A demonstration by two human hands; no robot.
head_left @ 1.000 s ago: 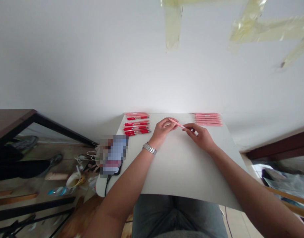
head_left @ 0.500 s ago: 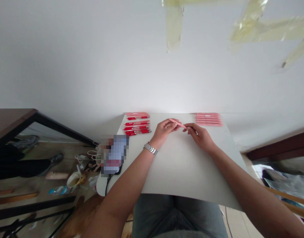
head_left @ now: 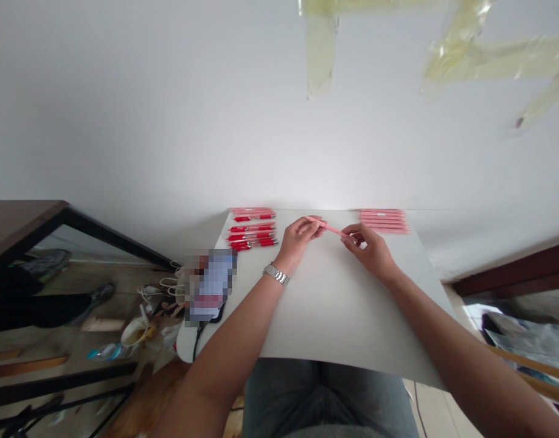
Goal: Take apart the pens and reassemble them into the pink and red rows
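Above the far half of the white table [head_left: 334, 304], both hands hold a slim pink pen [head_left: 333, 229], slanting down to the right. My left hand [head_left: 300, 238], below a metal watch, is closed around its upper left part. My right hand [head_left: 369, 248] pinches the lower right end between thumb and fingers, which hide the tip. Several red pens [head_left: 252, 235] lie in a row at the table's left, with pink pens [head_left: 253, 210] behind them. A neat row of pink pens [head_left: 384, 221] lies at the far right.
A phone [head_left: 210, 286], blurred out, rests on the left edge with a cable [head_left: 197, 340]. The wall [head_left: 279, 121] meets the table's far edge. A dark-framed table [head_left: 28, 225] stands left. A white cup [head_left: 135, 331] and bottle [head_left: 108, 351] are on the floor.
My hands have drawn slightly apart, and more of the pink pen shows between them. My right fingers have shifted toward its right end. The pens on the table have not moved.
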